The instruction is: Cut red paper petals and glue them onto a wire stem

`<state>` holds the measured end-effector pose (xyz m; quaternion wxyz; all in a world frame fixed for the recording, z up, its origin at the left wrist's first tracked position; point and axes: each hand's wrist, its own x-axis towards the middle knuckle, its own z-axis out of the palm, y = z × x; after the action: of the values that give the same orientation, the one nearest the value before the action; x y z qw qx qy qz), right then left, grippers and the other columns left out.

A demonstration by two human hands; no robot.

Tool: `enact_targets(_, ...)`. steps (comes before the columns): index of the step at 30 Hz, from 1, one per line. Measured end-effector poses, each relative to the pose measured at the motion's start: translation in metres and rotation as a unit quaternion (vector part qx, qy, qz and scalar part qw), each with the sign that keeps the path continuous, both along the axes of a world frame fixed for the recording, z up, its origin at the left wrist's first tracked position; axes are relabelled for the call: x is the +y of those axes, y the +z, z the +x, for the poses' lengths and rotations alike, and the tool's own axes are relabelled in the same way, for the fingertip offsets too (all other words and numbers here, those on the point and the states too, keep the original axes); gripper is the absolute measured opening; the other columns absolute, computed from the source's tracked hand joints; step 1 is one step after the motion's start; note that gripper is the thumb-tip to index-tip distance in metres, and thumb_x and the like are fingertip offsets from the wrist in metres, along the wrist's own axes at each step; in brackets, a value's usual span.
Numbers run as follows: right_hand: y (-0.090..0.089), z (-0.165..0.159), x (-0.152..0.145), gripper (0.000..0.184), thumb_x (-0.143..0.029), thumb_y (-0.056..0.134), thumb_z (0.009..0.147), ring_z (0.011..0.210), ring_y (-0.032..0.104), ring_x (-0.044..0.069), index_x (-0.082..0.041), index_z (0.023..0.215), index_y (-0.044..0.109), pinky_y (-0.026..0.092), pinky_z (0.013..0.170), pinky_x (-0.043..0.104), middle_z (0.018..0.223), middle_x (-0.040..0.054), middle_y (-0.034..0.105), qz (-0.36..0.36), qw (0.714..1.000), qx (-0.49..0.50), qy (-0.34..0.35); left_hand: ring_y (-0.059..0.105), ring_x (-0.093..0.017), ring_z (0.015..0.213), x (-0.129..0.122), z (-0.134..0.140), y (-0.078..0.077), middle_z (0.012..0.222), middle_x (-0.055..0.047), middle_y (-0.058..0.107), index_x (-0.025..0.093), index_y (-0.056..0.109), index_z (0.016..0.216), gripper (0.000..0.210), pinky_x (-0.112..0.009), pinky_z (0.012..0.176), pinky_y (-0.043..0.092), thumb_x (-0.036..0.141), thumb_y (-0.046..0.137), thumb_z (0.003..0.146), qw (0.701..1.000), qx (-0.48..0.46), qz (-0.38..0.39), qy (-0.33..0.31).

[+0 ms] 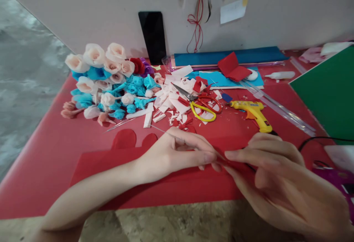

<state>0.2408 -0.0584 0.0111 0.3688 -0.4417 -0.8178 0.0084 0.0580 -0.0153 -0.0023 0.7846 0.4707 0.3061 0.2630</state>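
My left hand point(177, 153) reaches in from the left, thumb and fingers pinched together on a small piece of red crepe paper point(225, 162). A thin wire point(157, 128) slants out from among its fingers. My right hand point(287, 175) comes from the right, and its fingertips close on the same red paper, almost meeting the left fingertips. The paper's outline blends with the red behind it. Below both hands lies a long red paper sheet point(116, 172). Two rounded red petals point(125, 138) show just beyond it.
Paper flowers point(110, 76) are heaped at the left. Scissors point(200, 105) rest on paper scraps point(173, 96). A yellow glue gun point(253, 113) lies beyond my right hand. A black phone point(153, 37) leans on the wall. A green board point(329, 90) stands at the right.
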Motion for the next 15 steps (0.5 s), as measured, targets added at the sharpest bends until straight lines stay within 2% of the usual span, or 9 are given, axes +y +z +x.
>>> enact_targets(5,-0.002,0.003,-0.003,0.007,-0.013,0.06,0.079,0.063,0.061,0.011,-0.018,0.084,0.062,0.054,0.066,0.023,0.073,0.0012,0.064,0.001,1.0,0.001,0.009,0.056,-0.008,0.063,0.0,0.0,-0.001,0.071,-0.003,0.068,0.015,0.073,0.072,0.011,-0.017,0.059,0.046,0.016,0.063,0.076,1.0,-0.006,-0.008,0.003)
enact_targets(8,-0.007,0.007,-0.012,0.025,-0.009,0.059,0.08,0.064,0.061,0.012,-0.019,0.102,0.062,0.055,0.069,0.026,0.075,0.0004,0.066,-0.001,0.999,0.034,0.013,0.056,-0.007,0.061,-0.001,0.001,-0.002,0.07,-0.003,0.068,0.016,0.073,0.074,0.01,-0.016,0.058,0.046,0.017,0.063,0.076,1.0,-0.014,-0.027,0.001)
enact_targets(11,-0.015,0.013,-0.022,0.035,-0.011,0.056,0.082,0.076,0.063,0.016,-0.021,0.116,0.056,0.055,0.078,0.031,0.09,0.0014,0.069,-0.016,0.997,0.07,0.028,0.057,-0.008,0.062,-0.002,0.001,-0.002,0.071,-0.003,0.068,0.016,0.074,0.075,0.01,-0.017,0.059,0.047,0.017,0.064,0.076,0.999,-0.023,-0.039,0.006)
enact_targets(15,-0.023,0.016,-0.022,0.028,-0.012,0.051,0.085,0.081,0.063,0.016,-0.026,0.108,0.058,0.056,0.07,0.029,0.094,0.0007,0.067,-0.052,0.995,0.078,0.024,0.058,-0.011,0.062,-0.004,0.0,-0.002,0.072,-0.006,0.069,0.015,0.073,0.074,0.011,-0.02,0.058,0.047,0.02,0.064,0.075,0.999,-0.026,-0.039,0.019)
